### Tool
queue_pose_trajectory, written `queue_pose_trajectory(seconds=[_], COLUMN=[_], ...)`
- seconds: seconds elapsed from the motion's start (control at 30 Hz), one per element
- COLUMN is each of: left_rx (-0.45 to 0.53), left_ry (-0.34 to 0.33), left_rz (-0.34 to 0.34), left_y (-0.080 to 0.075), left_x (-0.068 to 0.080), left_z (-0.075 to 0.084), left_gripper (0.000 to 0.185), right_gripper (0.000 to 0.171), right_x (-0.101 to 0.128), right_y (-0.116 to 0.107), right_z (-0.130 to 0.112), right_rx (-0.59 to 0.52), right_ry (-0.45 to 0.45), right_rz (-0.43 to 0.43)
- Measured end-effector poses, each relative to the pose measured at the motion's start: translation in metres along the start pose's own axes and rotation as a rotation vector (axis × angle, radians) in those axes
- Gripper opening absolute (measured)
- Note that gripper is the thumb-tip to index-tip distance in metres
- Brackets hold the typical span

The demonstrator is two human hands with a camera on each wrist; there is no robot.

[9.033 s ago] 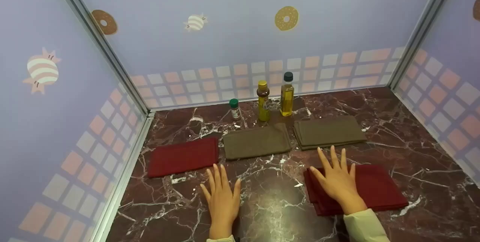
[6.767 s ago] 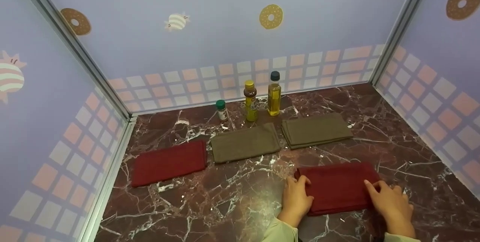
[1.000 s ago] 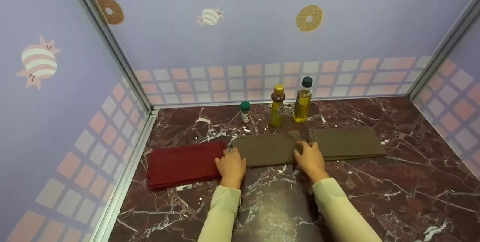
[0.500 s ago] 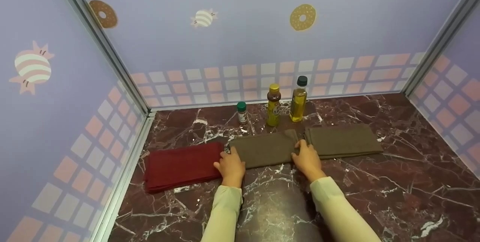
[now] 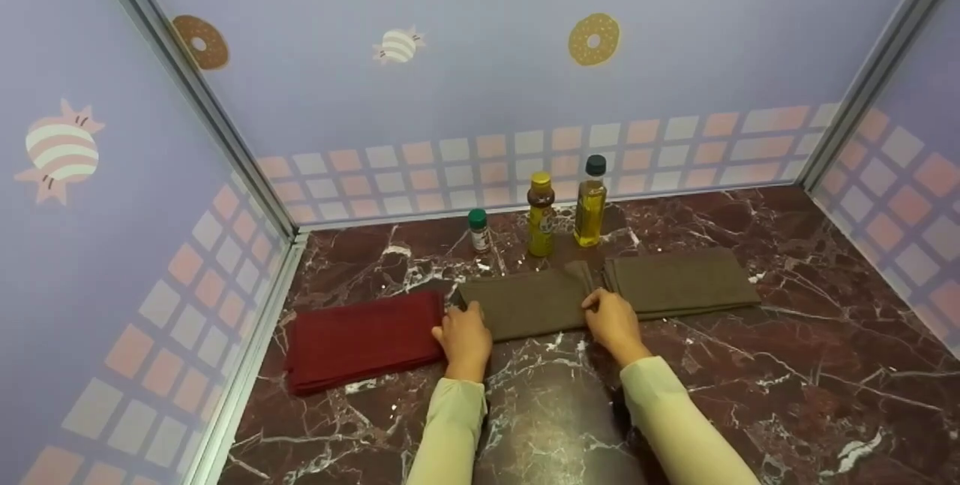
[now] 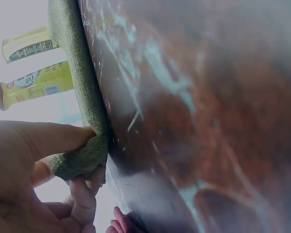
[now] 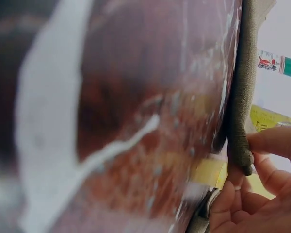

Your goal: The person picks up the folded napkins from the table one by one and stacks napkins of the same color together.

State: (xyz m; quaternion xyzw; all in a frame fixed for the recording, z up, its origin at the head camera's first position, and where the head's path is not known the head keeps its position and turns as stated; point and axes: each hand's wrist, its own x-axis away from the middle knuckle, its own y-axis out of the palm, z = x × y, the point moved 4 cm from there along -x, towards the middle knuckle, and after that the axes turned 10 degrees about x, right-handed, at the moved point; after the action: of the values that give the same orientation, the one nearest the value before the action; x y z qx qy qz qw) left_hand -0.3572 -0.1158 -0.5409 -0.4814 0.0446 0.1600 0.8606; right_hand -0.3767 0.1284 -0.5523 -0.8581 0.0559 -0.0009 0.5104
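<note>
A folded olive-green cloth (image 5: 529, 306) lies in the middle of the marbled table. My left hand (image 5: 465, 341) pinches its left end; in the left wrist view the thumb lies on top of the cloth edge (image 6: 87, 92) and the fingers curl beneath. At the opposite end my right hand (image 5: 616, 326) pinches the cloth too, thumb and fingers gripping the edge (image 7: 243, 92) in the right wrist view. Folded dark red cloth (image 5: 364, 342) lies stacked just left of my left hand. A second folded olive cloth (image 5: 682, 282) sits to the right, close beside my right hand.
Behind the cloths stand a small green-capped spice jar (image 5: 480, 237), a yellow-capped bottle (image 5: 540, 222) and a dark-capped oil bottle (image 5: 590, 211). Patterned walls enclose the table (image 5: 795, 380) at the left, back (image 5: 480, 72) and right.
The red cloth once at the right front now lies on the left red one. Both hands have moved to the middle olive cloth; over the last second the fingers have closed on its ends.
</note>
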Motion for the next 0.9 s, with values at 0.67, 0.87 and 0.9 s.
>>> queue_pose_trajectory(seconds=[0.67,0.87,0.9], left_rx=[0.074,0.125,0.138], left_ry=[0.238,0.268,0.269], left_rz=[0.093,0.084,0.072], left_y=[0.028,0.044,0.047], left_x=[0.016,0.024,0.025], left_z=[0.063,0.094,0.099], left_gripper=[0.015,0.018,0.019], right_gripper=[0.022,0.023,0.023], right_x=[-0.006,-0.006,-0.006], right_y=[-0.050,-0.069,-0.072], right_z=[0.059,0.085,0.090], right_rx=[-0.042,-0.055,-0.055], right_ry=[0.027,0.064,0.076], right_rz=[0.292,0.376,0.385])
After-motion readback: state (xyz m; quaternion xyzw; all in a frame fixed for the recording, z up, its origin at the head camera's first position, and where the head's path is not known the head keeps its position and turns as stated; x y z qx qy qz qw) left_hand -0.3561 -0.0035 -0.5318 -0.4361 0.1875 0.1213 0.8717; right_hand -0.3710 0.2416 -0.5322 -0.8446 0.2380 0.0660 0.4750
